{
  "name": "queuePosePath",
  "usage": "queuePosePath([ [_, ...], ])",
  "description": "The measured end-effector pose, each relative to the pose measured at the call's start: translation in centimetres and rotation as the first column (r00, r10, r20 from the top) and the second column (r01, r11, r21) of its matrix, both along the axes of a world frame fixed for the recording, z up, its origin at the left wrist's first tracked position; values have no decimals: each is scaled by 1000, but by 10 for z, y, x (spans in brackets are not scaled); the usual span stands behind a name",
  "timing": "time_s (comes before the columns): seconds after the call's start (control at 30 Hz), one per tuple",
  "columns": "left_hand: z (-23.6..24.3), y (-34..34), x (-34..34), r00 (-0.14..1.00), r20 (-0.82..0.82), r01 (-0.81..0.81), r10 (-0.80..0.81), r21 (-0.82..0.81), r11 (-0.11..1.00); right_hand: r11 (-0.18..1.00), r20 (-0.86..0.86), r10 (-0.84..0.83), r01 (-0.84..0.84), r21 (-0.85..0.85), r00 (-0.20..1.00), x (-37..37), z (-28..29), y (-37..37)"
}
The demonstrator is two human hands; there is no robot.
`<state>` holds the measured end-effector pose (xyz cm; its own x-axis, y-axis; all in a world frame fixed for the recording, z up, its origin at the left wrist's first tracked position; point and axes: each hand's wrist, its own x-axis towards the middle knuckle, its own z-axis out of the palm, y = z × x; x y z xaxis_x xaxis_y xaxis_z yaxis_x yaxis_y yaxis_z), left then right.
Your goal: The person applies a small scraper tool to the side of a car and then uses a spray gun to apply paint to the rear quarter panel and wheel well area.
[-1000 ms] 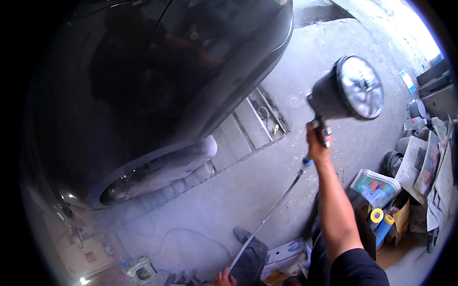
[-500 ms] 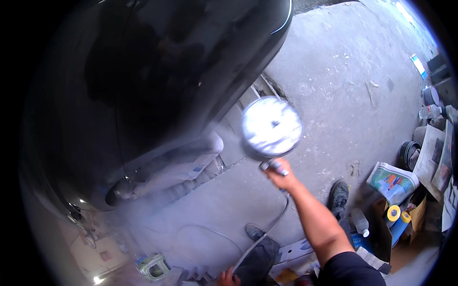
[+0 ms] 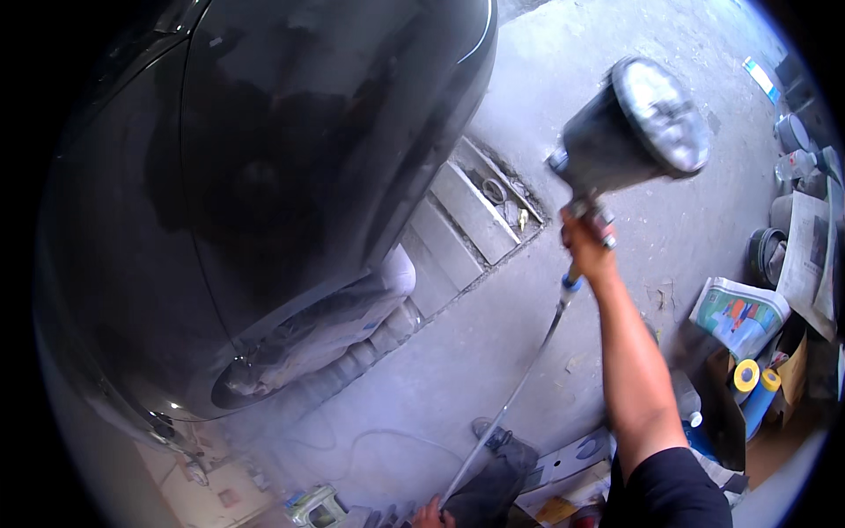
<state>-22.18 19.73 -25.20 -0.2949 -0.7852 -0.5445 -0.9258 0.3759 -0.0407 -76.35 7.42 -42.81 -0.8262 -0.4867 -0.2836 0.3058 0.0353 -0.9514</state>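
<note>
My right hand (image 3: 588, 245) is wrapped round the grip of a spray gun (image 3: 607, 136), whose large cup with a shiny lid leans to the right above the floor. The gun is held apart from the dark car body (image 3: 290, 176) at my left. A grey air hose (image 3: 521, 380) runs from a blue fitting under the grip down to my left hand (image 3: 433, 514). My left hand, low at the picture's edge, has its fingers closed round the hose. Haze hangs near the car's lower edge, and paper-like covering (image 3: 326, 339) lies over the wheel.
A floor drain channel with slabs (image 3: 475, 211) runs beside the car. At the right stand a printed bag (image 3: 741, 315), yellow-ended rolls (image 3: 746, 376), a dark tin (image 3: 767, 255) and plastic bottles. A cardboard box (image 3: 563, 462) and a green-white container (image 3: 317, 509) lie low in view.
My right hand has swung the spray gun up and to the right, away from the car, tilting its cup sideways. The hose has been drawn straighter, and the view has shifted slightly.
</note>
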Motion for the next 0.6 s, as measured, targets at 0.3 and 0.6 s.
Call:
queuePosePath([
  [0.3,-4,-12,-2,991,-74,107,-115,-102,989,744,27,664,-657,-121,747,157,-47,-5],
  [0.6,-7,-28,-8,999,-4,-49,49,-35,998,967,9,226,-225,122,974,11,-65,-6],
])
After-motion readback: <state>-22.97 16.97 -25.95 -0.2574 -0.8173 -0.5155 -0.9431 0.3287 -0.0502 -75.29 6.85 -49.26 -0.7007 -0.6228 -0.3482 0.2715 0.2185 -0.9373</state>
